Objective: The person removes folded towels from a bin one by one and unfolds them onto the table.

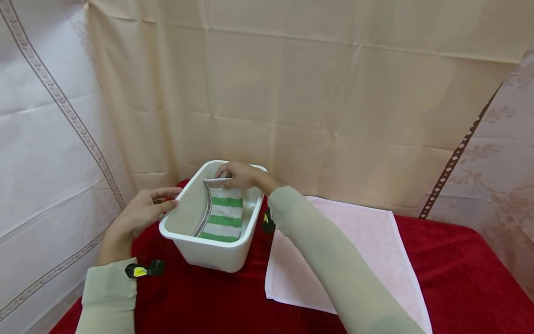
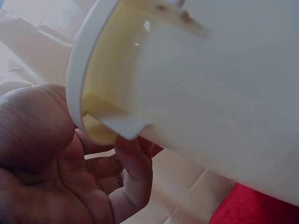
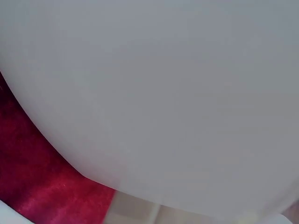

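Observation:
A white plastic tub [image 1: 208, 254] stands on the red cloth, tilted slightly. My left hand [image 1: 143, 208] grips its left rim; the left wrist view shows fingers of that hand [image 2: 133, 179] curled beneath the rim [image 2: 74, 79]. Inside lies a folded green-and-white striped cloth [image 1: 225, 217] with a pale edging. Reaching over the tub's far right side, my right hand [image 1: 242, 175] pinches the cloth's upper edge. The outer wall of the tub [image 3: 154, 102] fills most of the right wrist view, and the right hand is hidden there.
A pale pink towel [image 1: 359, 227] is spread flat to the right of the tub, partly under my right forearm. Red cloth [image 1: 467, 273] covers the table. Beige sheeting [image 1: 313, 93] hangs close behind, with patterned white sheets [image 1: 46, 139] at the sides.

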Action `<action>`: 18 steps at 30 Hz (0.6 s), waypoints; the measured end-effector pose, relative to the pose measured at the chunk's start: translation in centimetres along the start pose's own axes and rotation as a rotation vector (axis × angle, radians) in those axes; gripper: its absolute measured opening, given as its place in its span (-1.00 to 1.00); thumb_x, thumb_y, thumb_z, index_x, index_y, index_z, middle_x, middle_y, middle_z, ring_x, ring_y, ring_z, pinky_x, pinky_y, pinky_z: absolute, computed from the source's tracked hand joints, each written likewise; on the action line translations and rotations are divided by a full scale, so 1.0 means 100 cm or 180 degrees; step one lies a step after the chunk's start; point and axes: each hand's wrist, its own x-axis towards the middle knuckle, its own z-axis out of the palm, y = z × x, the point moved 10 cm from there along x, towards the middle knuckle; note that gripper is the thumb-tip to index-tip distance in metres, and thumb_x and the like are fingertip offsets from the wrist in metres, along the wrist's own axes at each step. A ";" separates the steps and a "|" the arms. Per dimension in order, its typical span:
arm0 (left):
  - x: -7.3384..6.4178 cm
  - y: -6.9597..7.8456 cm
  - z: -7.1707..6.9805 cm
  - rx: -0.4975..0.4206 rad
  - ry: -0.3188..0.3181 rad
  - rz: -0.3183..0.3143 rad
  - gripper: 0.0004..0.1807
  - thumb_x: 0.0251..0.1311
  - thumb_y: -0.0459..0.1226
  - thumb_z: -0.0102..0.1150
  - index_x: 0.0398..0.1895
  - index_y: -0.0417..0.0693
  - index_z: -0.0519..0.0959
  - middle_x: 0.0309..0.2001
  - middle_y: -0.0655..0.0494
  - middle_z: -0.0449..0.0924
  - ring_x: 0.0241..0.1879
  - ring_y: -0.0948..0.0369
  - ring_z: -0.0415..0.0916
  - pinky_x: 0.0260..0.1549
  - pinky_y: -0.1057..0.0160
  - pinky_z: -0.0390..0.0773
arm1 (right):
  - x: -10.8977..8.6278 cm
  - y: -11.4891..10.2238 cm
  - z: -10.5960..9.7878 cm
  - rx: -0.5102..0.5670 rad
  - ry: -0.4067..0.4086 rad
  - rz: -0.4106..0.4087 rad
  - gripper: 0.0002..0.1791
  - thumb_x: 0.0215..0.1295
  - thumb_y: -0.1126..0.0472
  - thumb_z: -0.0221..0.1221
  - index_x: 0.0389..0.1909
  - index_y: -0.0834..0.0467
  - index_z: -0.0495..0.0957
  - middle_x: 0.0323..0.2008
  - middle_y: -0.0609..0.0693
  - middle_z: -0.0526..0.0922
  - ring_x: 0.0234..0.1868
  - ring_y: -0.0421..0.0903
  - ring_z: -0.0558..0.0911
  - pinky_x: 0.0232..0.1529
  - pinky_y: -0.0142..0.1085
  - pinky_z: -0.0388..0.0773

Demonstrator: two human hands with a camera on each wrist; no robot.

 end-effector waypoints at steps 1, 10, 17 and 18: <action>0.000 0.000 0.000 0.0002 -0.0003 0.0005 -0.53 0.41 -0.36 0.17 0.31 -0.42 0.46 0.05 -0.28 0.62 -0.18 0.25 0.57 -0.24 0.33 0.65 | -0.002 -0.002 -0.002 -0.0002 -0.0007 0.0016 -0.70 0.40 0.34 0.25 0.12 0.14 0.61 -0.13 0.04 0.70 -0.16 -0.11 0.59 -0.17 -0.40 0.52; 0.002 0.003 -0.001 0.0069 -0.0001 0.0027 -0.53 0.41 -0.34 0.18 0.32 -0.40 0.47 0.05 -0.29 0.62 -0.16 0.24 0.56 -0.22 0.33 0.64 | -0.012 -0.022 -0.023 -0.0272 0.0093 -0.0043 -0.71 0.44 0.31 0.22 0.13 0.08 0.62 -0.10 0.06 0.70 -0.13 -0.07 0.60 -0.10 -0.34 0.56; 0.001 0.003 0.001 0.0096 -0.0010 0.0058 -0.53 0.42 -0.34 0.17 0.31 -0.41 0.47 0.06 -0.30 0.62 -0.16 0.24 0.56 -0.22 0.34 0.64 | -0.021 -0.044 -0.030 -0.0449 0.0071 -0.0137 -0.70 0.45 0.31 0.18 0.14 0.05 0.61 -0.05 0.06 0.66 -0.05 -0.02 0.58 -0.03 -0.31 0.55; 0.000 0.003 0.001 0.0098 -0.0007 0.0060 -0.53 0.42 -0.34 0.17 0.31 -0.41 0.47 0.06 -0.30 0.62 -0.16 0.24 0.56 -0.23 0.34 0.64 | -0.022 -0.047 -0.032 -0.0477 0.0071 -0.0165 -0.70 0.45 0.32 0.17 0.14 0.05 0.61 -0.04 0.06 0.66 -0.03 -0.02 0.58 -0.02 -0.32 0.55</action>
